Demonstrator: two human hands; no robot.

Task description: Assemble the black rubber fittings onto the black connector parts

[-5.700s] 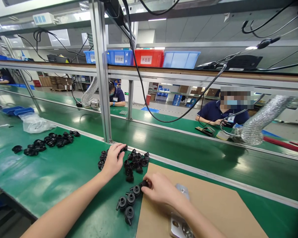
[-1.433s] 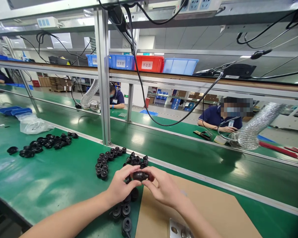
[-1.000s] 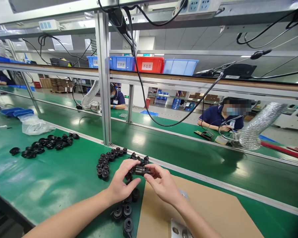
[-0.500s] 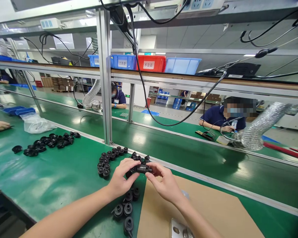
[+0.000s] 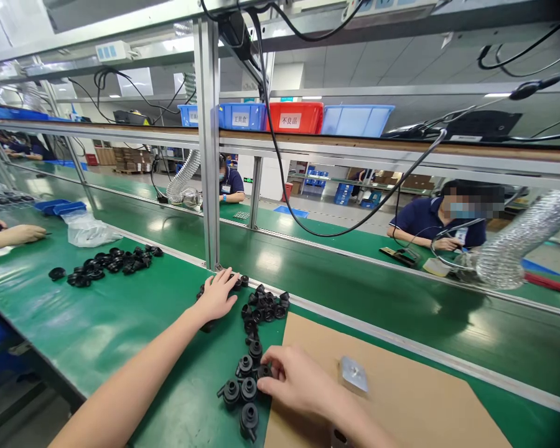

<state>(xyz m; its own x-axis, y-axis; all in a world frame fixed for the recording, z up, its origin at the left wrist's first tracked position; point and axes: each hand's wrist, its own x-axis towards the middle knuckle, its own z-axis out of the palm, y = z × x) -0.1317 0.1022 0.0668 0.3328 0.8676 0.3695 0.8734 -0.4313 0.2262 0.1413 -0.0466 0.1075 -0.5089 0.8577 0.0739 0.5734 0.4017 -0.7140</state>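
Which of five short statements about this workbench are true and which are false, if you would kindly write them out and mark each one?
1. The plastic bag lies by the blue trays. True.
2. The left hand is on the plastic bag. False: it is over a group of black parts.
3. The right hand has a black part between thumb and fingers. True.
4. The square metal plate lies directly on the green bench. False: it lies on the cardboard.
5. The red bin stands between two blue bins. True.
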